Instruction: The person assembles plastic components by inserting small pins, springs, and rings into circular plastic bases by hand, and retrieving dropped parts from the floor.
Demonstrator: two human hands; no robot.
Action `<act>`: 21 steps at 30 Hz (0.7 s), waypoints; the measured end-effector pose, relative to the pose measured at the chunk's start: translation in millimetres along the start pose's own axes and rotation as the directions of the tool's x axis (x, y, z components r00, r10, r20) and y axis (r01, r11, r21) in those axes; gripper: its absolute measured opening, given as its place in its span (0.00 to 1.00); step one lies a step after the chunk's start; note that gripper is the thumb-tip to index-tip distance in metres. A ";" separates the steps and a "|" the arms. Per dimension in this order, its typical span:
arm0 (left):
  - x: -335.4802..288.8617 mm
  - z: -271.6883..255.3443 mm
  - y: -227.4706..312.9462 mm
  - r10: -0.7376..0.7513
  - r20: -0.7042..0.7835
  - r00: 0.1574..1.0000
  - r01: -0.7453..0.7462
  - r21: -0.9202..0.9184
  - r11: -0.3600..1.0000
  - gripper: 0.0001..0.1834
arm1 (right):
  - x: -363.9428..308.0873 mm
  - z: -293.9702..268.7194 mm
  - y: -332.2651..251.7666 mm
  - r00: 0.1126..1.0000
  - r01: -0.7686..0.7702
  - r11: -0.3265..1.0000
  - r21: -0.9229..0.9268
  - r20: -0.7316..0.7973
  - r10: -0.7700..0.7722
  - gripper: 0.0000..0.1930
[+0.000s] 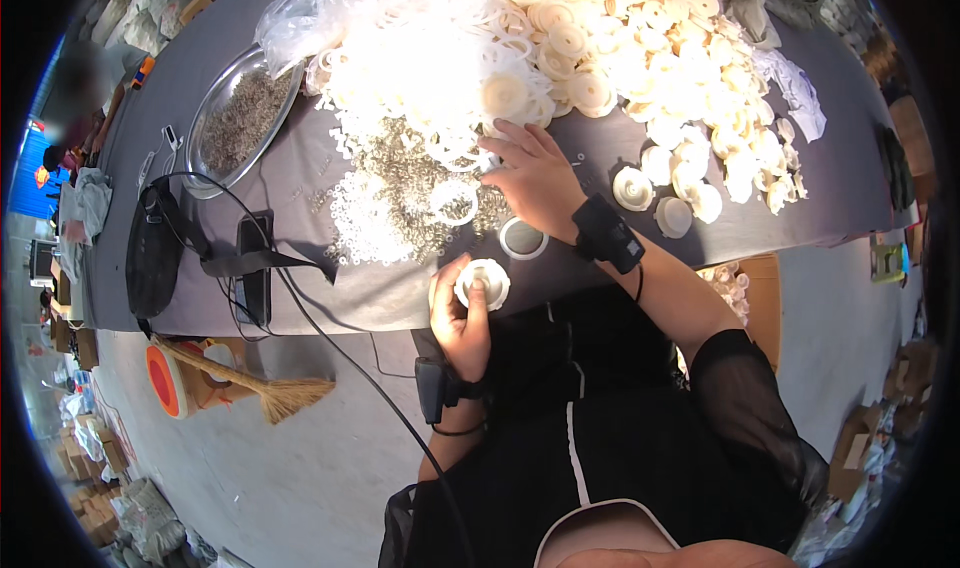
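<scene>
Near the table's front edge my left hand (462, 326) is closed around a round white plastic cap-like part (496, 281), its thumb pressed on the middle. My right hand (540, 183) reaches over the heap, fingers stretched out and somewhat apart, with no part visibly held. Its fingertips are beside a pile of white plastic rings (440, 88), washed out by bright light. Below the fingers lies a mound of small clear and metallic-looking pieces (385, 218), with a white ring (455, 221) on top. Another thin white ring (524, 257) lies flat between my hands.
Cream round plastic parts (640, 58) form a big heap at the far right, a few loose ones (633, 188) nearer. A metal bowl (212, 185) of small pieces, a black pouch (153, 253) and cables lie left. Below are a broom (290, 400) and a cardboard box (765, 308).
</scene>
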State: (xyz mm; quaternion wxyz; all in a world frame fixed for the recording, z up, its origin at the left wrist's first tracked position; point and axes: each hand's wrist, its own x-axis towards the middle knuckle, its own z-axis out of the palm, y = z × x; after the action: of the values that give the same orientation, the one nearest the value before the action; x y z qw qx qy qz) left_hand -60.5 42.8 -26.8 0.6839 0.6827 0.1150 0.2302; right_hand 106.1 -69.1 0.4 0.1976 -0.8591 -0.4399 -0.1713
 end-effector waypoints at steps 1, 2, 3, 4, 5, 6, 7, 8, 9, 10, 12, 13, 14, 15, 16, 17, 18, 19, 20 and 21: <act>-0.6 -0.8 -0.1 0.002 0.001 1.000 -0.002 0.005 1.000 0.15 | -0.8 -1.3 2.4 1.000 -0.005 1.000 0.003 -0.016 0.005 0.07; -0.5 -1.1 -0.5 0.004 0.003 1.000 -0.004 0.009 1.000 0.15 | -3.3 -4.2 5.8 1.000 -0.006 1.000 0.002 -0.016 0.006 0.07; 0.2 -1.0 -0.6 0.003 0.004 1.000 -0.003 0.007 1.000 0.15 | -6.1 -9.9 9.7 0.999 -0.022 1.000 -0.003 -0.032 0.021 0.07; 0.5 -0.7 0.6 0.010 0.005 1.000 -0.010 0.013 1.000 0.15 | -8.6 -15.2 12.8 0.998 -0.036 0.999 -0.006 -0.047 0.036 0.07; 0.9 -0.3 1.7 0.017 0.006 1.000 -0.017 0.018 1.000 0.15 | -11.4 -18.4 16.6 0.998 -0.037 0.999 -0.007 -0.045 0.037 0.07; 1.2 0.7 2.5 0.014 0.011 1.000 -0.014 0.014 1.000 0.15 | -15.5 -21.9 20.8 0.998 -0.045 0.998 0.034 -0.045 0.046 0.08; 1.8 1.7 3.3 0.009 0.017 1.000 -0.009 0.030 1.000 0.14 | -18.5 -24.6 23.3 0.997 -0.053 0.996 0.074 -0.044 0.056 0.10; 2.0 2.6 3.4 0.004 0.024 1.000 -0.005 0.045 0.999 0.14 | -21.0 -26.7 24.0 0.997 -0.058 0.996 0.069 -0.041 0.061 0.10; 1.8 2.4 1.9 0.002 0.027 1.000 -0.004 0.044 0.999 0.14 | -22.9 -27.7 23.5 0.993 -0.052 0.995 0.090 -0.099 0.061 0.10; 0.7 1.7 -0.6 0.014 0.012 1.000 -0.014 0.037 0.999 0.14 | -24.6 -29.3 21.7 0.986 -0.045 0.993 0.110 -0.157 0.062 0.10; -1.9 -0.1 -4.9 0.025 -0.004 1.000 -0.025 0.030 0.999 0.14 | -32.0 -38.7 4.7 0.990 -0.042 0.990 0.135 -0.125 0.060 0.10; -3.2 -0.4 -5.5 0.088 -0.032 0.996 -0.086 0.051 0.995 0.14 | -37.7 -43.4 -5.6 0.994 -0.042 0.986 0.159 -0.096 0.058 0.11; -4.4 -0.7 -5.3 0.150 -0.059 0.987 -0.146 0.073 0.987 0.14 | -44.9 -42.4 -14.9 0.993 -0.046 0.987 0.156 -0.097 0.062 0.11; -5.8 0.4 -6.1 0.153 -0.067 0.986 -0.149 0.066 0.987 0.14 | -55.1 -37.4 -23.0 1.000 -0.014 0.985 0.171 -0.012 0.016 0.12; -5.9 0.3 -5.0 0.156 -0.062 0.986 -0.151 0.066 0.986 0.14 | -61.9 -32.3 -27.9 0.997 0.021 0.980 0.195 0.070 -0.035 0.12; -5.8 -0.1 -4.8 0.161 -0.077 0.984 -0.156 0.067 0.985 0.14 | -68.4 -24.1 -27.4 0.993 0.046 0.986 0.160 0.100 -0.062 0.12; -6.8 -0.3 -6.1 0.165 -0.092 0.982 -0.159 0.066 0.985 0.14 | -69.3 -18.2 -22.9 0.993 0.043 0.986 0.159 0.098 -0.059 0.12; -7.2 0.7 -5.8 0.148 -0.101 0.984 -0.142 0.063 0.988 0.14 | -66.6 -14.3 -14.4 0.998 0.055 0.997 0.052 0.041 -0.057 0.13; -7.9 2.0 -5.5 0.148 -0.091 0.985 -0.143 0.062 0.988 0.14 | -64.2 -13.7 -6.4 0.998 0.059 0.997 -0.057 -0.016 -0.060 0.14; -7.3 1.2 -5.7 0.161 -0.084 0.983 -0.155 0.076 0.985 0.14 | -60.7 -18.8 -1.8 0.997 0.046 0.998 -0.038 -0.052 -0.048 0.14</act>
State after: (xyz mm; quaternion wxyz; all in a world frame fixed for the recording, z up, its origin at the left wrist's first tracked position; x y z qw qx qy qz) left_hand -65.3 38.6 -33.5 0.6336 0.7017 0.0990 0.3103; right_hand 68.7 -119.1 -11.4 0.1893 -0.8472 -0.4514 -0.2067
